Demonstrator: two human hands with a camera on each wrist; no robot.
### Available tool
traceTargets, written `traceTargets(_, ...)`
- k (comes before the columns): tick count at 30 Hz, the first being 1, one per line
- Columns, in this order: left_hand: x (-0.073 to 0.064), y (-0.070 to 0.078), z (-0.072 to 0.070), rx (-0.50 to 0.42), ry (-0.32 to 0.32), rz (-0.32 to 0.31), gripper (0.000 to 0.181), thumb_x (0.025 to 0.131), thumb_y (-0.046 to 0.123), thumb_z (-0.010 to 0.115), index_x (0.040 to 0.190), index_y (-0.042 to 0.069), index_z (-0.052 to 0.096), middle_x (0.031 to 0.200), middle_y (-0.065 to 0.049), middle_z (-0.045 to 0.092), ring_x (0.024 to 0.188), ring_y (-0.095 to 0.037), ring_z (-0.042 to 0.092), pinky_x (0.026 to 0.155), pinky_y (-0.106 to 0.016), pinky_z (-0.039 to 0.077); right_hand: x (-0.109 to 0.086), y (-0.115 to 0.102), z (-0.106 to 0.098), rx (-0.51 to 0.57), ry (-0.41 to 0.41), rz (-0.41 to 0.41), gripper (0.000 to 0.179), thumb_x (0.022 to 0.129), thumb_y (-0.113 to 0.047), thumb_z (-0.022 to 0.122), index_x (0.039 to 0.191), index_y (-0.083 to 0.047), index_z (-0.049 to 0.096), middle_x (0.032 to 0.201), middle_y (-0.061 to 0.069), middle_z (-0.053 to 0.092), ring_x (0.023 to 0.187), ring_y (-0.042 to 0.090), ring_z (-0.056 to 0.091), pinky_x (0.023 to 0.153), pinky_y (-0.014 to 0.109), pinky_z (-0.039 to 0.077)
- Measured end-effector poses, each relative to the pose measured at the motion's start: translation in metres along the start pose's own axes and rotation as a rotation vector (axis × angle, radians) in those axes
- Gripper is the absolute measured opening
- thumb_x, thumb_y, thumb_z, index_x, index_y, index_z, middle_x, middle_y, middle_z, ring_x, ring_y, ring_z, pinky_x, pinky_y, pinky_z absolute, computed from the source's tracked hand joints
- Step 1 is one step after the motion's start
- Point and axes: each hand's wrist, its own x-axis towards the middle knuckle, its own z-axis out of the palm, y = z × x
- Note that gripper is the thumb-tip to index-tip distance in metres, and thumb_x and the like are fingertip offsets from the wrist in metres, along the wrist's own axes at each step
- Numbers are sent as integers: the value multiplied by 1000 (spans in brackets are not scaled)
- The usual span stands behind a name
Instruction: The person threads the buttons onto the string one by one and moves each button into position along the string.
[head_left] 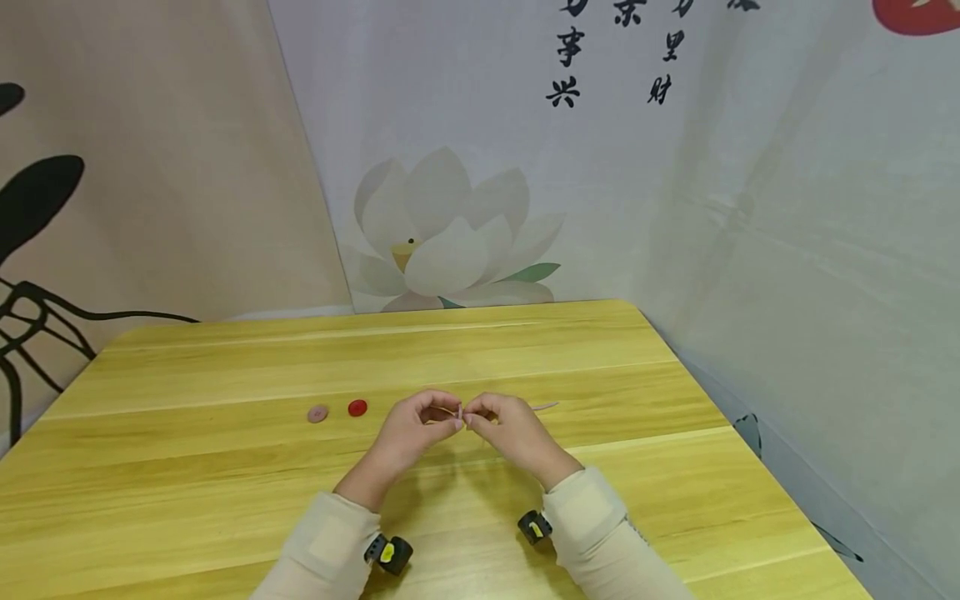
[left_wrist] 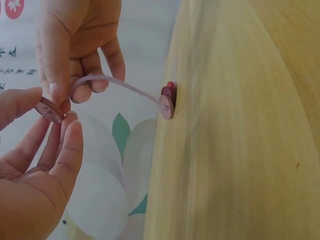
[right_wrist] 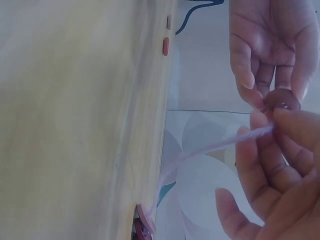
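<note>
Over the middle of the table, my left hand [head_left: 411,427] pinches a dusky pink button [left_wrist: 49,110] by its edge between thumb and fingers. My right hand [head_left: 512,427] faces it, with thumb and forefinger pinching a pale lilac cord [right_wrist: 212,145] right at the button's face. From those fingertips the cord arches away to a pink button [left_wrist: 166,107] on the tabletop, with darker red buttons [left_wrist: 169,92] close behind it. Fingertips partly cover the held button's holes. In the head view the right hand hides the grouped buttons.
On the wooden table [head_left: 247,500], a pink button [head_left: 318,413] and a red button [head_left: 357,407] lie left of my hands. A printed cloth backdrop [head_left: 480,100] hangs behind the table's far edge. Black wrist cameras [head_left: 390,553] are strapped at both sleeves.
</note>
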Motion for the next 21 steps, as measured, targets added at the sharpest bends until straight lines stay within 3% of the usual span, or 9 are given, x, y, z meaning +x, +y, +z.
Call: traceTargets(21, -2, 1, 3, -18, 20, 6, 24, 87, 9, 71, 109, 1, 65, 103, -8, 66, 95, -20, 61, 81, -33, 52, -2, -2, 5, 57, 90, -12, 10, 97, -19, 60, 98, -11, 67, 96, -2, 66, 93, 15, 58, 81, 35, 50)
